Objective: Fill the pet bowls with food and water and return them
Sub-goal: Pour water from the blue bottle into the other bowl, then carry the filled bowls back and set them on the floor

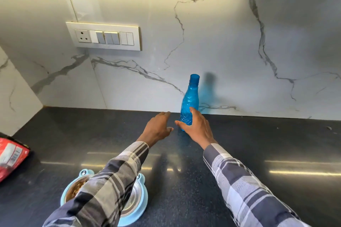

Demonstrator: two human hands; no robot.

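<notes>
Head view: a person's right hand [196,128] spreads wide against a capped blue bottle [189,103], thumb and fingers on either side of its lower body but not yet closed around it. Just left of the bottle, the left hand [157,129] hovers with loose fingers, holding nothing. The bottle stands upright at the black counter's [258,143] back edge by the marble wall [221,42]. Nearer the person than the bottle, a blue double pet bowl [137,201] shows kibble in its left dish, partly hidden by a plaid sleeve [114,180].
</notes>
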